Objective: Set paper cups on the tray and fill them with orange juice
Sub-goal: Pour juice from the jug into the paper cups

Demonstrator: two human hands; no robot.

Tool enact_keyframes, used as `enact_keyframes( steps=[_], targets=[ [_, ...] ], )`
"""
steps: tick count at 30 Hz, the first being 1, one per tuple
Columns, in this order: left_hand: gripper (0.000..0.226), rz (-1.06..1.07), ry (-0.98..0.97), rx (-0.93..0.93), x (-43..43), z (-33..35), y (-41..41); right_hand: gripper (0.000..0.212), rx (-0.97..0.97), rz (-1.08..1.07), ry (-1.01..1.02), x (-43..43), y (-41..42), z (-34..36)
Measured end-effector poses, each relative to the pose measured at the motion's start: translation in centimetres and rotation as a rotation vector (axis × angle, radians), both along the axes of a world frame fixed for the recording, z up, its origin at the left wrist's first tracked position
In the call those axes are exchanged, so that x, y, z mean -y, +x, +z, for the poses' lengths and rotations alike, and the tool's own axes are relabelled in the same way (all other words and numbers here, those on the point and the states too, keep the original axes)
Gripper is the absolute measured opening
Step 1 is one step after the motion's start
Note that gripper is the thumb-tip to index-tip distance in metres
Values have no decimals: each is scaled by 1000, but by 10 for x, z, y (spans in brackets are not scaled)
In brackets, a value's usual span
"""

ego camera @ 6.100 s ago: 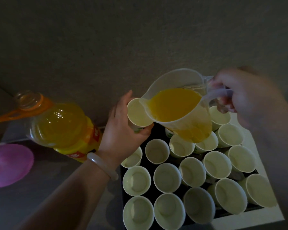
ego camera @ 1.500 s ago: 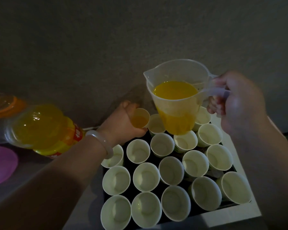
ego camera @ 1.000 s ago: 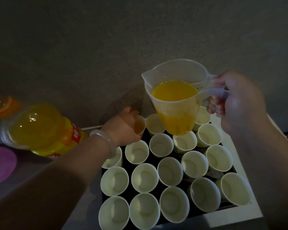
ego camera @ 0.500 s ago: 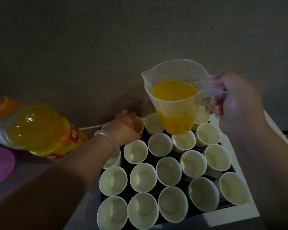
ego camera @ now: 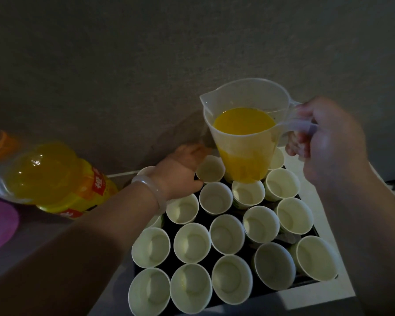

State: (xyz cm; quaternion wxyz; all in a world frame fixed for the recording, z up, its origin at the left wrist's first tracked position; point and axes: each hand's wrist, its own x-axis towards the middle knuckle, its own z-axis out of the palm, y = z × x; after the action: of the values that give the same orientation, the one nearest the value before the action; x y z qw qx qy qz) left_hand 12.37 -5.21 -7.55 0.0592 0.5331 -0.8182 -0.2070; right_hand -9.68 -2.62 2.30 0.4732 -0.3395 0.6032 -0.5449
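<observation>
Your right hand (ego camera: 328,142) is holding the half-full measuring jug (ego camera: 244,137) by its handle, fingers wrapped around it, above the paper cups (ego camera: 192,245) at the 12 o'clock edge of the tray (ego camera: 317,295). Your left hand (ego camera: 180,169) is sitting low in the 11 o'clock corner; whether its fingers are clamping a cup, I cannot tell. With cups standing packed rim to rim, a dragging wrist or low jug base is risking toppling them.
</observation>
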Motion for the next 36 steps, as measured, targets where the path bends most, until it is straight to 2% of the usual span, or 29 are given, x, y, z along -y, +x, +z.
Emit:
enact_keyframes(
  steps=[3,7,10,17,20,26,29,33,36],
  targets=[
    [77,-51,47,106,7,-3,-6,51,4,10,-4,1,0,1],
    [68,-75,141,187,13,0,-14,53,15,-14,44,4,0,1],
    [70,-92,143,249,16,-2,-14,52,20,3,27,5,-1,0],
    [63,-143,29,240,14,2,-18,52,3,7,21,10,-5,-1],
    [66,-154,50,241,14,2,-19,51,-2,4,37,11,-6,0],
    [84,-75,39,121,14,1,-17,50,20,0,0,10,-9,2],
    [79,41,74,-34,8,10,-17,46,34,8,-36,9,-10,4],
    [60,105,68,-186,-1,24,-17,45,41,11,-57,8,-11,9],
    [68,260,21,-296,-7,28,-7,42,40,20,-65,8,-10,11]
  ],
)
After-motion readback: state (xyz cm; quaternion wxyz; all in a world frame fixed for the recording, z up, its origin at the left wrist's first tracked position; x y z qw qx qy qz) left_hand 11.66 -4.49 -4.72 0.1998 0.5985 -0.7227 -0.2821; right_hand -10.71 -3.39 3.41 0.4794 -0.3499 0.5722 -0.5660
